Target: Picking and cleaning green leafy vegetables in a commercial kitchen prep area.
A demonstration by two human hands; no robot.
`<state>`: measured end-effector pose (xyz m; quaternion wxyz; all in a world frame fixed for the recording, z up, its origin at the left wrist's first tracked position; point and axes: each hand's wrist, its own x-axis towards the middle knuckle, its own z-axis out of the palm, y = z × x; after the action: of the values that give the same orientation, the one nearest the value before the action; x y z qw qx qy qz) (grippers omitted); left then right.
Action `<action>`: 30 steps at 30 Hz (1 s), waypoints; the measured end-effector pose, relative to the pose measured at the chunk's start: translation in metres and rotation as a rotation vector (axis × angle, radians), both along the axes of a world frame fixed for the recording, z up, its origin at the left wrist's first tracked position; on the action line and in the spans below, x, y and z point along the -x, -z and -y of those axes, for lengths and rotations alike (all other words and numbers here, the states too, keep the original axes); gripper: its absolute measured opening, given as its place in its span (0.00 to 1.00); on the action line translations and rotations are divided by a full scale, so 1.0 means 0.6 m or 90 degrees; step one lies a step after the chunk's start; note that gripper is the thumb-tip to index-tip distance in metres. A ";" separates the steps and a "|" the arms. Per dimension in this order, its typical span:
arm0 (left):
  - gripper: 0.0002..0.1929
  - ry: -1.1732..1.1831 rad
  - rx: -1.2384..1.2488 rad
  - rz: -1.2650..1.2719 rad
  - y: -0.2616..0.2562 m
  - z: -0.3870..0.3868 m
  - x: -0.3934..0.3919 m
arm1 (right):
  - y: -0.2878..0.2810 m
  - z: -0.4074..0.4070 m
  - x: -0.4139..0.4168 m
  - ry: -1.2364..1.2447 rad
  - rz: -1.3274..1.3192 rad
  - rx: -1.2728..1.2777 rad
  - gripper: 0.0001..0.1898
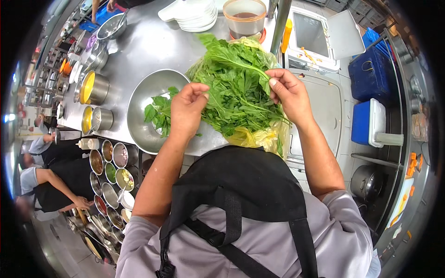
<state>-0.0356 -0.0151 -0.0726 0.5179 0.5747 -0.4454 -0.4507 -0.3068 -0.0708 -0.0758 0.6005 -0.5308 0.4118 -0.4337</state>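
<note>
My right hand (286, 92) pinches the stem of a leafy green sprig (240, 62) between thumb and fingers, its leaves spreading up and to the left. Below it lies a heap of leafy greens (236, 111) in an open yellow plastic bag (255, 137) on the steel table. My left hand (191, 106) is at the heap's left side, thumb and fingertips together; whether a bit of leaf is between them I cannot tell. Partly behind that hand, a large steel bowl (139, 100) holds some loose green leaves (158, 109).
White plates (196, 15) and a tub of dark liquid (244, 17) stand at the table's far side. Steel pots of yellow contents (94, 88) are at left. Beyond them are ingredient pots (111, 194) and co-workers (59, 184). An open white cooler (309, 33) stands right.
</note>
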 end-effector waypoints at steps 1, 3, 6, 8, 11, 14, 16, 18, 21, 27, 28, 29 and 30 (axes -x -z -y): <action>0.09 -0.021 -0.017 -0.082 -0.005 -0.001 -0.001 | -0.001 0.004 0.000 0.006 0.016 -0.050 0.09; 0.08 -0.031 -0.006 -0.169 -0.017 -0.002 0.001 | 0.007 0.006 -0.002 0.007 0.088 -0.098 0.09; 0.08 -0.050 0.032 -0.243 -0.024 0.004 0.002 | 0.016 0.007 -0.007 0.010 0.156 -0.146 0.09; 0.08 -0.059 0.058 -0.231 -0.030 0.009 -0.001 | 0.016 0.006 -0.010 0.010 0.150 -0.146 0.10; 0.08 -0.112 0.148 -0.274 -0.041 0.020 -0.008 | 0.015 0.007 -0.010 0.038 0.113 -0.171 0.10; 0.08 -0.101 0.135 -0.358 -0.057 0.024 -0.004 | 0.008 0.005 -0.005 0.057 0.155 -0.209 0.10; 0.09 -0.067 0.060 -0.408 -0.070 0.024 0.016 | -0.003 0.000 -0.004 0.045 0.174 -0.217 0.11; 0.09 -0.036 0.067 -0.324 -0.054 0.028 0.014 | -0.007 -0.001 -0.003 0.021 0.210 -0.232 0.11; 0.10 -0.020 0.113 -0.181 -0.060 0.031 0.014 | -0.003 -0.011 -0.005 0.001 0.202 -0.202 0.11; 0.10 0.014 0.144 -0.375 -0.114 0.036 0.012 | 0.001 -0.023 -0.006 -0.033 0.112 -0.089 0.07; 0.10 0.015 0.145 -0.374 -0.112 0.038 0.010 | 0.004 -0.022 -0.006 -0.040 0.087 -0.065 0.06; 0.09 0.030 0.147 -0.362 -0.108 0.041 0.006 | 0.009 -0.021 -0.008 -0.039 0.089 -0.064 0.06; 0.09 0.043 0.149 -0.350 -0.103 0.040 0.001 | 0.016 -0.021 -0.012 -0.034 0.056 -0.021 0.06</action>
<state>-0.0364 -0.0393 -0.0106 0.6668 0.3523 -0.3559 -0.5518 -0.2994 -0.0581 -0.0854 0.6381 -0.5122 0.3774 -0.4336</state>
